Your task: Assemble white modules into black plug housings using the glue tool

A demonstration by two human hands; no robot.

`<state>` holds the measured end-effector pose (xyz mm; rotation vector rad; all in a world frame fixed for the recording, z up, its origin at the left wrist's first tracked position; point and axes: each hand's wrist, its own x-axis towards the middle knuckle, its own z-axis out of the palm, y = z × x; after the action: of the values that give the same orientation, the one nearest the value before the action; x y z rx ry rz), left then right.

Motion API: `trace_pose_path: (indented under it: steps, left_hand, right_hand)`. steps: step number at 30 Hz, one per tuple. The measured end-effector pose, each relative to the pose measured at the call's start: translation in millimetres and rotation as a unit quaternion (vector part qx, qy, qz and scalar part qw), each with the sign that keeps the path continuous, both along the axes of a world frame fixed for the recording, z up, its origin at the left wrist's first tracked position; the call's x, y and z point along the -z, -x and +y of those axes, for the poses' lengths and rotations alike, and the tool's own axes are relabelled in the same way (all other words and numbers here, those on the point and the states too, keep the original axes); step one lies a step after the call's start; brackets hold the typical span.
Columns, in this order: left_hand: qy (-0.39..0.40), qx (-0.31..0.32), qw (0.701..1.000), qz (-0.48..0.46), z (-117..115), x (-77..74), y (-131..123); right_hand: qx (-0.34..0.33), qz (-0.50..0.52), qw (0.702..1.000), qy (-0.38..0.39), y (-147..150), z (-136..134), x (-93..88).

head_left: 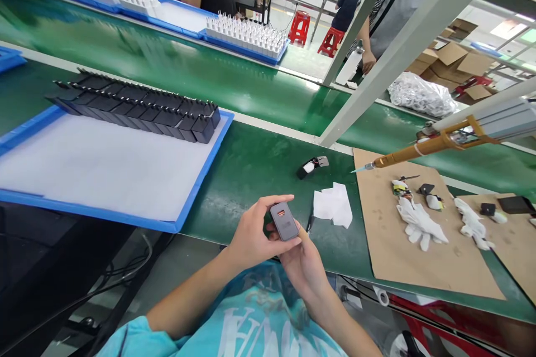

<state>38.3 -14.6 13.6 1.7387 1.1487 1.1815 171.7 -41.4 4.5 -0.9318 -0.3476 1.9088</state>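
Note:
A dark grey USB charger [286, 223] is held up in front of my shirt, its face with the orange-lined USB port turned toward me. My left hand [253, 230] pinches it, index finger along the top edge and thumb along the bottom. Around its right side and back is my right hand [304, 259], fingers closed on it and partly hidden behind it. Just beyond my hands lie a white paper piece [334, 204] and an opened black charger housing [310, 167] with a white part and a metal plug end. A thin dark tool [310, 220] shows beside the paper.
To the left, a blue-rimmed tray [180, 223] carries rows of black chargers [146, 106]. A dispensing gun [402, 155] hangs at the right over cardboard [377, 251] with white gloves [421, 223] and charger parts. A slanted metal post [368, 86] stands ahead. Other people work beyond the belt.

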Motion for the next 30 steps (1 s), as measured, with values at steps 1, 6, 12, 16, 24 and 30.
trace_pose_path:
  steps: [1, 6, 12, 16, 24, 30]
  left_hand:
    - [-0.002, 0.001, 1.0, -0.002, 0, -0.2, 0]
    - [-0.002, 0.007, 1.0, -0.027, 0, 0.6, -3]
    - [-0.004, 0.012, 0.999, -0.031, -1, 3.0, -5]
    - [0.003, 0.017, 0.999, -0.039, 0, 2.5, -3]
    - [0.036, 0.032, 0.998, -0.049, 0, 1.0, -2]
    - [-0.044, -0.019, 0.997, 0.052, 2, 0.7, 6]
  right_hand:
    - [0.001, 0.0, 1.0, 0.0, 0, 0, -0.2]
    - [0.005, 0.0, 1.0, 0.002, -1, 0, -1.3]
    - [0.004, -0.008, 1.0, 0.008, -2, 0, -2.6]
    - [0.008, -0.014, 1.0, 0.005, -3, -1, 0.5]
    - [0.027, -0.035, 0.998, -0.037, -4, -1, -3.9]
    - [0.053, -0.129, 0.985, -0.097, -7, 3, -0.8]
